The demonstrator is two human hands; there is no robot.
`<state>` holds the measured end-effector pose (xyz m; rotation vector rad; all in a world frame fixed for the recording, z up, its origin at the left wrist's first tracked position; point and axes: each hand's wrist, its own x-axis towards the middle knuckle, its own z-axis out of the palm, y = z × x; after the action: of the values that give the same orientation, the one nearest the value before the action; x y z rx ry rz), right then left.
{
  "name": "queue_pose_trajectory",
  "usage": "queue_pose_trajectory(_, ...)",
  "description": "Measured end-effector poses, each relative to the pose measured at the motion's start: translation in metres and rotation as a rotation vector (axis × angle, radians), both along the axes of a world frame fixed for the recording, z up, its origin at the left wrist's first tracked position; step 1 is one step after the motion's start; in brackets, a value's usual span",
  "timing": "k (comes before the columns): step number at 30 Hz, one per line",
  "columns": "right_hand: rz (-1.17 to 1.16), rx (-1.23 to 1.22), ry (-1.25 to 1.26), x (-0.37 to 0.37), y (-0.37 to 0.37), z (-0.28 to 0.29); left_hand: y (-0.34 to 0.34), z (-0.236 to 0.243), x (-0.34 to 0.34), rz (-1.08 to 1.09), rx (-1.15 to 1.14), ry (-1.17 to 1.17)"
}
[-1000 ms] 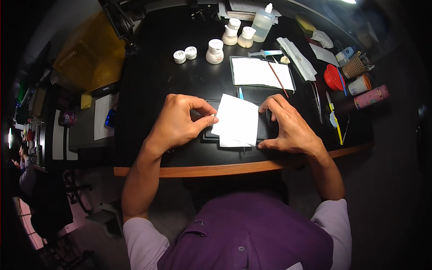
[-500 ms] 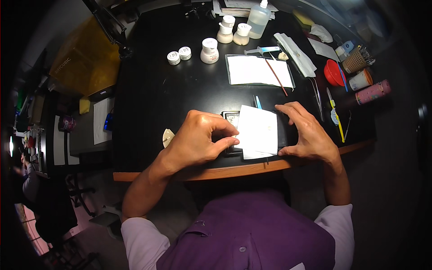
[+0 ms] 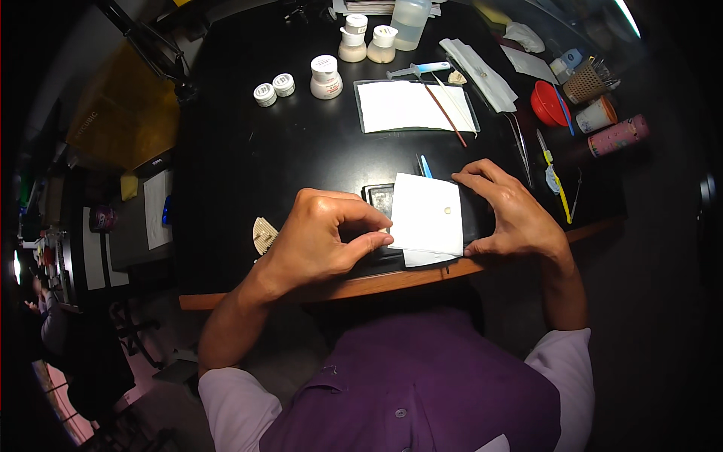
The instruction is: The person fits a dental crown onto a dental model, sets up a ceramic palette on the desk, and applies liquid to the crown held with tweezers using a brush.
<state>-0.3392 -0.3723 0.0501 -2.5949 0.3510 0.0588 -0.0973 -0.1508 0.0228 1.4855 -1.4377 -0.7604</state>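
Thumb and index finger of my left hand point(image 3: 324, 232) pinch a small cream-coloured piece point(image 3: 385, 230), mostly hidden by the fingertips, at the left edge of a white paper sheet point(image 3: 422, 226). On this sheet lies a tiny tooth-coloured piece point(image 3: 447, 211). My right hand point(image 3: 516, 215) rests at the sheet's right side, thumb by its lower corner and fingers spread apart. Under the sheet is a dark flat case, and a black-framed tray point(image 3: 379, 197) shows beside it. A blue-handled tool point(image 3: 426, 166) sticks out past the sheet's far edge.
A beige pegged piece point(image 3: 264, 234) lies left of my left wrist. Farther off are white-lidded jars point(image 3: 326, 77), a white pad point(image 3: 410, 105) with a brush point(image 3: 446, 115), and a syringe point(image 3: 419, 71). At right are a red bowl point(image 3: 549, 104) and a yellow-handled tool point(image 3: 559, 188).
The whole view has shifted, so the table things appear farther left and higher. My left hand has drawn slightly back from the sheet. The right hand keeps its place beside it.
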Motion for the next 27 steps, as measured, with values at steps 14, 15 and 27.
queue_pose_trajectory(14,-0.037,0.021,-0.08,0.01,-0.007,0.014,0.002,0.008,0.007,0.091,-0.095,-0.01)
queue_pose_trajectory(15,-0.031,0.004,-0.085,0.014,-0.009,0.016,0.003,0.01,0.008,0.092,-0.097,-0.011)
queue_pose_trajectory(27,-0.044,-0.044,-0.119,0.068,-0.039,0.004,0.017,0.018,0.032,0.315,-0.212,0.008)
